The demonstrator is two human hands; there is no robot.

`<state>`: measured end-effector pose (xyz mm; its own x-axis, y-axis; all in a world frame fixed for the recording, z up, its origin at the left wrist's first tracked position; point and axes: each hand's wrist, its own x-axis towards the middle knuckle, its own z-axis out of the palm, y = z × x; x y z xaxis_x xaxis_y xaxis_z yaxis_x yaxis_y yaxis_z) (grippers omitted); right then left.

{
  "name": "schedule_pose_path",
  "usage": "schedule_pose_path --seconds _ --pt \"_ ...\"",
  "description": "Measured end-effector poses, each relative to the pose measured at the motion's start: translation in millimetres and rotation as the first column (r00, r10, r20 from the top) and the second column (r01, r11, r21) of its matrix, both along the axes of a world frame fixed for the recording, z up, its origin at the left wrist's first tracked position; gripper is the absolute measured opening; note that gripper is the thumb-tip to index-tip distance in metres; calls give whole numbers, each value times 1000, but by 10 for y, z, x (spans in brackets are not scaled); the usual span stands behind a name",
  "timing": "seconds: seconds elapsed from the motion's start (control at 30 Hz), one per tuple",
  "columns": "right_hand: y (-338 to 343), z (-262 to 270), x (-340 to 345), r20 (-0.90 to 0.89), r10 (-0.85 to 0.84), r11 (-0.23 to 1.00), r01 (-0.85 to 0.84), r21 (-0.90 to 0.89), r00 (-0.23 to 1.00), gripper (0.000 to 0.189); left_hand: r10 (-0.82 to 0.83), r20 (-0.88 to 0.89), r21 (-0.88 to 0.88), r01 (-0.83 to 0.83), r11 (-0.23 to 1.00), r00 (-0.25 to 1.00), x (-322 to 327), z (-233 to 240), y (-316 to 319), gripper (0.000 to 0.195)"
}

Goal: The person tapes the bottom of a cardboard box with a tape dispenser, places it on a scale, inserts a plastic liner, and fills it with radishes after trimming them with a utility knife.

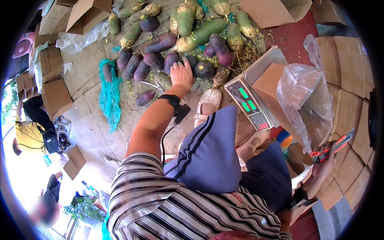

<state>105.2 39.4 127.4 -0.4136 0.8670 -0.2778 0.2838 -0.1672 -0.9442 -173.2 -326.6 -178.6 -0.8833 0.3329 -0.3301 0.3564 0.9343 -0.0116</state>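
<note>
My left hand (182, 75) reaches down among the radishes on the floor, its fingers against a purple radish (171, 61) and a dark round radish (192, 62). Whether it grips either one is hidden. On the right, my right hand (323, 166) is closed around a red and black utility knife (333, 148) that points up and outward. Beside that hand, a clear plastic bag (303, 87) lines an open cardboard box (270, 87) resting on a digital scale (250, 102) with a lit green display. Large green radishes (202, 35) lie beyond the purple ones.
A teal mesh bag (109, 99) lies left with a purple radish on it. Stacked cartons (345, 117) line the right side. Open cardboard boxes (87, 15) stand at the upper left. Two other people are at the far left, one in a yellow top (28, 136).
</note>
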Motion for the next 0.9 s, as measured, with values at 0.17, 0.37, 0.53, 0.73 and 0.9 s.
schedule_pose_path --seconds 0.17,0.37,0.53,0.73,0.9 --pt "1 53 9 -17 -4 999 5 32 1000 17 114 108 57 -121 991 988 -77 157 92 71" --pt "17 92 91 -75 15 1000 -15 0 997 19 -9 970 241 -970 13 241 -354 562 -611 46" --pt "-104 198 -79 -70 15 998 -11 57 997 31 -465 869 78 -974 -212 171 -362 921 -819 45" --pt "-369 346 -388 107 309 897 -327 297 945 32 -614 772 -89 -929 -360 164 -448 1322 -374 53" --pt "-749 542 -829 350 433 767 -543 342 831 34 -659 741 -9 -979 -202 129 -525 1274 -119 68"
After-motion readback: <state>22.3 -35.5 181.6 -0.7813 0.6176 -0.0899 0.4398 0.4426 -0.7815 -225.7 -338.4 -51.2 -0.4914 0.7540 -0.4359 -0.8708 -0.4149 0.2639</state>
